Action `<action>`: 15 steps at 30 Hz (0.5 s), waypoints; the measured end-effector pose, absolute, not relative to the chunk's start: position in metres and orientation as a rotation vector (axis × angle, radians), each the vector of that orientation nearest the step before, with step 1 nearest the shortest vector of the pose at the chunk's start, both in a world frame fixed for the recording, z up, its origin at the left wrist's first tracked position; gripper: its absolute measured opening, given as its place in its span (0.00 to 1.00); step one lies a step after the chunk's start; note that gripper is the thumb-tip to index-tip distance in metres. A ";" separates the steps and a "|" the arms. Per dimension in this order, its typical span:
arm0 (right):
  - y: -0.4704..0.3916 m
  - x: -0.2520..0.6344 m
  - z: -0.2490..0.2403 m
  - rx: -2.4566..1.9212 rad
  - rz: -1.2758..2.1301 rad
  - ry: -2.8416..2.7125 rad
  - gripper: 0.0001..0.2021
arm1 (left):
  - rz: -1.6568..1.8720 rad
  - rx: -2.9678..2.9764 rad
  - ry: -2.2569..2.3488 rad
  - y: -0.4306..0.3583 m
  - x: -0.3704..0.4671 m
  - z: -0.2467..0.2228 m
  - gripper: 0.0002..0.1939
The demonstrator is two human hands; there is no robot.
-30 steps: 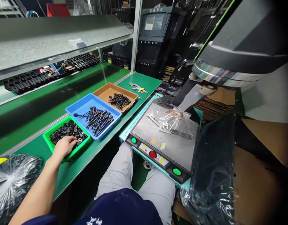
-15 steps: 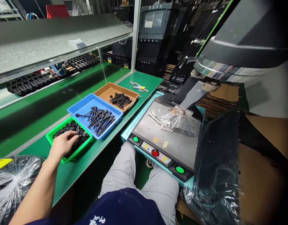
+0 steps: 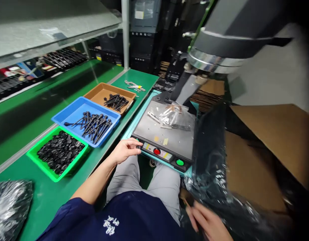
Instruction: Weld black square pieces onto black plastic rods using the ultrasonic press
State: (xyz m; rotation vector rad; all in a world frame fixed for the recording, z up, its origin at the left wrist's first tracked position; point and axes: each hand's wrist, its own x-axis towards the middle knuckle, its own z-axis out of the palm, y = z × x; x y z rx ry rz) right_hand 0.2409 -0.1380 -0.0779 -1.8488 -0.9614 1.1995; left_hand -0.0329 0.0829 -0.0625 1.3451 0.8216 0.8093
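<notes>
My left hand [image 3: 127, 150] is over the front left corner of the machine's control panel, with a small black part [image 3: 138, 146] pinched between thumb and fingers. My right hand [image 3: 207, 219], blurred by motion, is low at the right, beside the black plastic bag [image 3: 212, 167]; what it holds, if anything, cannot be made out. A green tray [image 3: 85, 152] of small black parts, a blue tray [image 3: 65, 113] of long black rods and a brown tray [image 3: 94, 92] of shorter black pieces stand on the green table [image 3: 44, 197].
The machine plate [image 3: 146, 129] carries clear plastic wrap [image 3: 169, 115]. Its panel has a red button [image 3: 157, 151] and a green button [image 3: 180, 162]. Above hangs the machine head [image 3: 214, 50]. Pliers [image 3: 134, 86] lie on the table's far end. Cardboard [image 3: 247, 167] is at the right.
My left hand has moved right, from the green tray to the machine's panel, with a small black part in its fingers. My right hand has come into view. The view has shifted.
</notes>
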 end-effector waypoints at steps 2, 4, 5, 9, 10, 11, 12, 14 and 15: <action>-0.114 0.220 -0.081 -1.748 1.181 -1.062 0.21 | 0.788 1.323 0.734 0.078 -0.014 -0.060 0.18; -0.084 0.204 -0.077 -1.606 1.127 -1.201 0.18 | 0.767 1.308 0.670 0.072 -0.001 -0.056 0.18; -0.069 0.198 -0.072 -1.547 1.090 -1.277 0.16 | 0.760 1.308 0.646 0.070 0.003 -0.054 0.17; -0.038 0.187 -0.053 -1.431 0.951 -1.486 0.14 | 0.739 1.314 0.621 0.064 0.010 -0.049 0.15; -0.036 0.187 -0.051 -1.419 0.932 -1.506 0.14 | 0.740 1.313 0.627 0.064 0.010 -0.049 0.15; -0.036 0.187 -0.050 -1.411 0.927 -1.515 0.14 | 0.742 1.313 0.637 0.064 0.011 -0.049 0.15; -0.037 0.188 -0.051 -1.405 0.937 -1.512 0.15 | 0.746 1.315 0.649 0.064 0.011 -0.049 0.15; -0.039 0.190 -0.055 -1.394 1.002 -1.465 0.16 | 0.751 1.321 0.671 0.064 0.011 -0.051 0.15; -0.039 0.191 -0.058 -1.390 1.058 -1.418 0.16 | 0.747 1.325 0.677 0.065 0.011 -0.051 0.14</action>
